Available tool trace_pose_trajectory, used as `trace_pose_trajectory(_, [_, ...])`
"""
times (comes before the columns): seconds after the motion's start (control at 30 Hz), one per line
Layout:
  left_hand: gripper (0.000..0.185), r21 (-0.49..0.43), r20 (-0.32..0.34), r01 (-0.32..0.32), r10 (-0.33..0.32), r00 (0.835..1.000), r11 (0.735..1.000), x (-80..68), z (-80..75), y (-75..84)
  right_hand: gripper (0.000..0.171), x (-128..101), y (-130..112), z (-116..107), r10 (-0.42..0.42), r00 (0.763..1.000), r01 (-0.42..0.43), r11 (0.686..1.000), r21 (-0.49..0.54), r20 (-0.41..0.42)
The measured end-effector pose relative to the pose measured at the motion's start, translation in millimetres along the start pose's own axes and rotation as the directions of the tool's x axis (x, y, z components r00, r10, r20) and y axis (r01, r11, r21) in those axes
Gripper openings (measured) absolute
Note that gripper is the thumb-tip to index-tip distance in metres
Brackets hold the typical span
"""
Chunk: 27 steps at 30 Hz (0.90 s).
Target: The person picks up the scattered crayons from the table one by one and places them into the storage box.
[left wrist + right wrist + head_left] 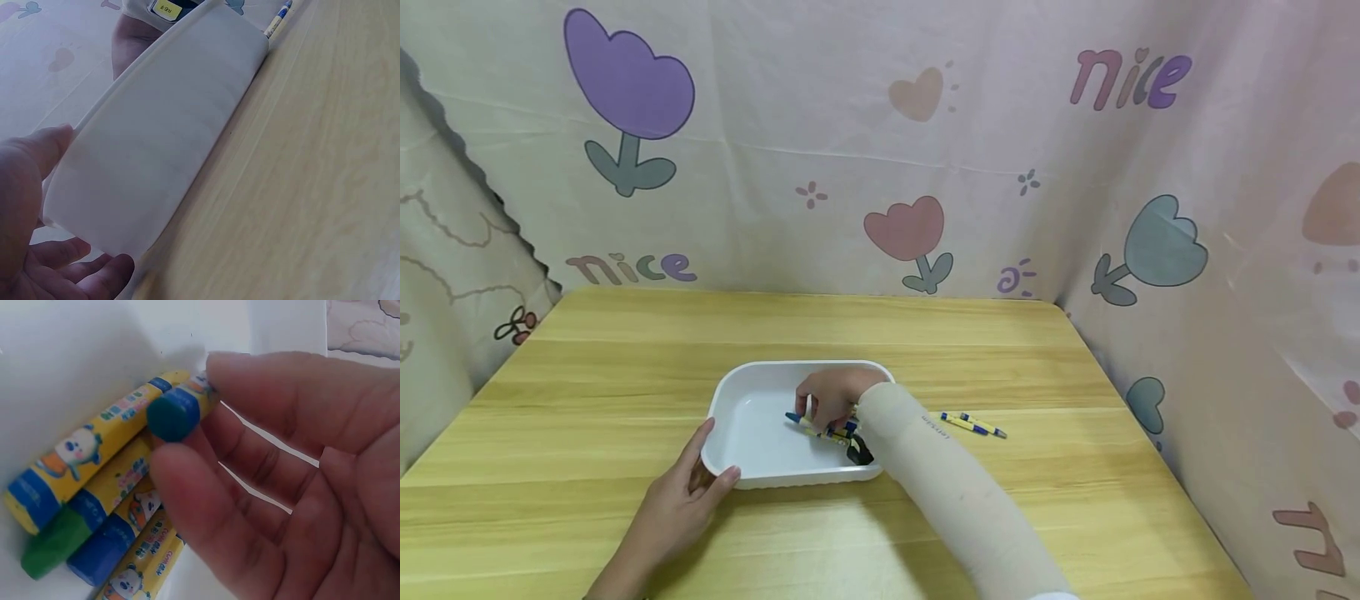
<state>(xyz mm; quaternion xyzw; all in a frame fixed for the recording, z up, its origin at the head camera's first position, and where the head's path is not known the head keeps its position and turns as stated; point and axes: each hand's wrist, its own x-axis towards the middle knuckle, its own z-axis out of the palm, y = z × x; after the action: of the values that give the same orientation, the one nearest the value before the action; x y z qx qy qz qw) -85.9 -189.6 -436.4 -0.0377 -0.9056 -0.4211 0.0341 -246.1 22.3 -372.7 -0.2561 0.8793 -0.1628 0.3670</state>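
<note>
My left hand grips the near left corner of a white plastic tray. In the left wrist view, its thumb is up by the rim and the other fingers are low around the corner. Inside the tray, my right hand pinches a crayon with a dark teal end between thumb and fingertips. Under and beside it lie several yellow-wrapped crayons, among them a yellow one, a green one and a blue one.
Two more yellow-and-blue crayons lie on the wooden table just right of the tray. A black device shows below the right wrist. Patterned cloth hangs behind the table and along its sides.
</note>
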Motion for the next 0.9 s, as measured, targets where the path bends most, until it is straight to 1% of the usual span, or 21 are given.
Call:
trace_pose_trajectory(0.13, [0.079,0.002,-0.006,-0.005,0.005,1.0,1.0,0.0,0.5,-0.3,0.018,0,1,-1,-0.003,1.0,0.003,1.0,-0.003,-0.007])
trace_pose_trajectory(0.27, [0.078,0.006,-0.007,-0.003,0.003,1.0,1.0,-0.1,0.7,-0.1,0.018,-3,3,-4,-0.003,1.0,0.005,0.999,0.052,-0.023])
trace_pose_trajectory(0.37, [0.078,0.001,-0.012,-0.009,0.009,1.0,1.0,0.2,0.4,0.4,0.019,-8,5,-9,-0.007,0.999,0.011,0.997,0.08,-0.041])
trace_pose_trajectory(0.53, [0.078,0.003,-0.013,-0.014,0.014,1.0,1.0,0.7,-0.6,0.8,0.022,-20,9,-20,-0.021,0.997,0.026,0.997,0.072,-0.077])
trace_pose_trajectory(0.7, [0.079,0.005,-0.009,-0.011,0.011,1.0,1.0,1.7,-0.6,-0.2,0.027,-34,20,-32,-0.027,0.993,0.036,0.996,0.078,-0.118])
trace_pose_trajectory(0.83, [0.079,-0.003,-0.013,-0.013,0.013,1.0,1.0,1.7,-0.6,-0.4,0.03,-44,33,-41,-0.054,0.989,0.065,0.995,0.071,-0.14])
trace_pose_trajectory(0.9, [0.079,-0.007,-0.017,-0.017,0.017,1.0,1.0,1.7,-0.3,-0.5,0.031,-50,40,-46,-0.058,0.986,0.072,0.994,0.085,-0.153])
